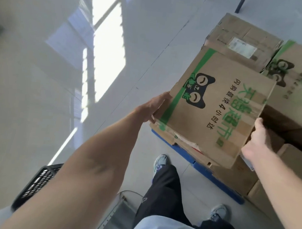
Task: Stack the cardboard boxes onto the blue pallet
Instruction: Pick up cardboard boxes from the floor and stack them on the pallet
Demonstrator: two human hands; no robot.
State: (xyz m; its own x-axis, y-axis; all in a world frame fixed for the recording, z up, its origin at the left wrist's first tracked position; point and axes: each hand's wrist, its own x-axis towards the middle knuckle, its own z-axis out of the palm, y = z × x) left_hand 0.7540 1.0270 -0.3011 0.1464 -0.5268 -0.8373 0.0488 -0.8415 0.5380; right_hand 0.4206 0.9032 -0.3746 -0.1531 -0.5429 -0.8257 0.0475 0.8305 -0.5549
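I gripped the cardboard box [219,109] at opposite edges, fingers of my left hand [154,107] and right hand [258,141] curled round it, above the blue pallet's [217,181] near edge; apparently light and stiff.

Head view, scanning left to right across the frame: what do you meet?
In order: black crate → left hand → printed cardboard box gripped between both hands → right hand.
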